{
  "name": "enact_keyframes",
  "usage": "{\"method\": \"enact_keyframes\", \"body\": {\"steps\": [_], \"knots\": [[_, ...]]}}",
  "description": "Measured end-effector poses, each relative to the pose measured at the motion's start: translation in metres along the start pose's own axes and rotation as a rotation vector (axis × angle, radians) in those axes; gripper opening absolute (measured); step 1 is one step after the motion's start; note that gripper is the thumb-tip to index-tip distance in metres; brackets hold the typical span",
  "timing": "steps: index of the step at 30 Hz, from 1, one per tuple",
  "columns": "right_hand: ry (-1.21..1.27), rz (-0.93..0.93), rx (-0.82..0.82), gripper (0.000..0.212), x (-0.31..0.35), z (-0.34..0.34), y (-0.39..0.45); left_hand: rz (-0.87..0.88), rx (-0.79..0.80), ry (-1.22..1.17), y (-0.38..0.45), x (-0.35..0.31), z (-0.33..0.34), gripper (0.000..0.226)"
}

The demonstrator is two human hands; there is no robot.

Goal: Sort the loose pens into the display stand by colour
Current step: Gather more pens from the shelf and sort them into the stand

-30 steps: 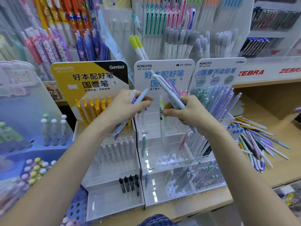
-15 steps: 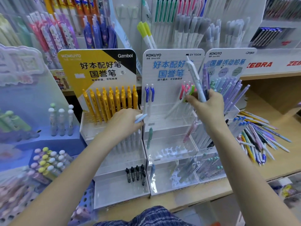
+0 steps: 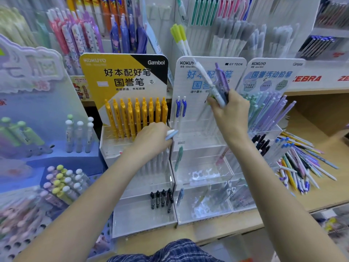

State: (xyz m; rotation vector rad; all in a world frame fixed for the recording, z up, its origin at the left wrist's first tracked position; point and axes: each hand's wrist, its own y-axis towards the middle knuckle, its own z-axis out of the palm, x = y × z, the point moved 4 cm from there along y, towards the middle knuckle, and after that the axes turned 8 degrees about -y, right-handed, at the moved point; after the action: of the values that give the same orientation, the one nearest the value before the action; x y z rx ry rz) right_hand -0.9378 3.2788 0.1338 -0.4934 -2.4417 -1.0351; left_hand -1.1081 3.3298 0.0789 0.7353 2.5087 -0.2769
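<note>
My left hand [image 3: 151,140] is curled round a pale blue pen [image 3: 171,134], its tip poking out toward the middle stand [image 3: 204,167], low over the white pens in the yellow stand's [image 3: 120,148] second tier. My right hand [image 3: 231,112] grips a small bunch of pens [image 3: 217,86], white and purple ones fanned upward in front of the middle stand's header card, just right of the two blue-clipped pens [image 3: 181,108] standing at that stand's back left corner.

The risk I see is in the bunch: held fanned, one pen could slip from my fingers and drop into a wrong compartment of the clear tiers below. The left pen could also knock the yellow pens [image 3: 136,116] beside my knuckles if I swing it carelessly. The colours blur here, so pale blue and lilac may be confused.

The loose pens [image 3: 302,163] lie heaped on the wooden shelf [image 3: 321,186] at its right side, near the front edge, where a nudge from my forearm could roll some off
</note>
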Motion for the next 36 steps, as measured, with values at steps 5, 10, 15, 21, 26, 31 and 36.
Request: {"method": "enact_keyframes", "body": {"steps": [5,10,15,21,26,31,36], "knots": [[-0.105,-0.007,0.168,0.024,0.000,0.019,0.004,-0.005,-0.009,0.020,0.000,-0.002,-0.001,0.034],[-0.263,0.041,0.232,0.024,0.000,0.034,-0.004,-0.004,-0.025,0.024,0.001,-0.001,-0.001,0.026],[-0.274,0.090,0.238,0.026,-0.004,0.040,-0.009,-0.015,-0.013,-0.041,0.000,0.001,-0.002,0.013],[-0.148,0.110,0.247,0.036,-0.011,0.030,-0.015,-0.011,-0.047,-0.111,-0.003,-0.003,-0.010,0.019],[-0.124,0.008,0.297,0.043,-0.010,0.002,-0.039,0.061,-0.261,-1.020,-0.010,-0.020,-0.034,0.007],[-0.288,-0.119,0.322,0.049,-0.002,0.002,-0.047,0.025,-0.236,-1.217,-0.004,-0.042,-0.028,0.012],[0.235,0.119,0.526,0.038,-0.019,-0.020,-0.049,-0.025,-0.318,-1.246,-0.003,-0.025,-0.040,0.014]]}}
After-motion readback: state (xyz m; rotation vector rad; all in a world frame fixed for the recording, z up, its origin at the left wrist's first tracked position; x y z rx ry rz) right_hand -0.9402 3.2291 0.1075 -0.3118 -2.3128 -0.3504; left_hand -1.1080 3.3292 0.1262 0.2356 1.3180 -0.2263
